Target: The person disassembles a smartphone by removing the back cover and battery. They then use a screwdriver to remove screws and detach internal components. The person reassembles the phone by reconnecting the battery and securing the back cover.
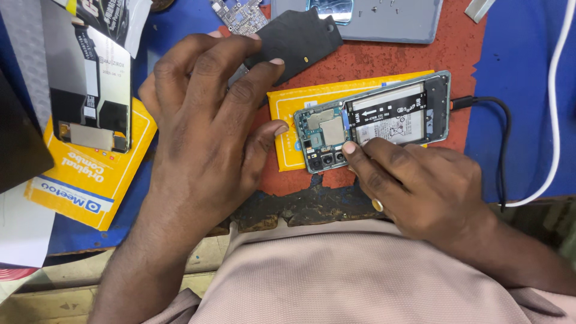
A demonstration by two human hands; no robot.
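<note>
The opened teal-framed phone with its back cover off (375, 120) is lying aslant on a yellow padded envelope (288, 129), which is resting on a worn red mat (420, 60) over the blue table (522, 90). Its near long edge is sitting close to the chipped front edge of the table, with only a narrow strip of mat between; the open room is lying to the right, on the bare blue surface, crossed by a black cable (501, 129) plugged into the phone's right end and a white cable (555, 120) curving beside it.

The right hand (426, 183) is coming in from below, palm down, wearing a gold ring, its fingertips (350, 148) pressing on the phone's near edge by the camera cluster; it is gripping nothing.

The left hand (207, 114) is arching over the mat, fingers spread narrow: its thumb is touching the phone's left end, while its upper fingers are pressing on a black flat plastic cover piece (300, 39) lying above the envelope.

To the left, a yellow flat retail box with blue lettering (87, 174) is lying tilted, and a black display panel with a white sticker (90, 90) is resting on it. At the top edge, a grey phone back shell (396, 21) is holding small screws.
</note>
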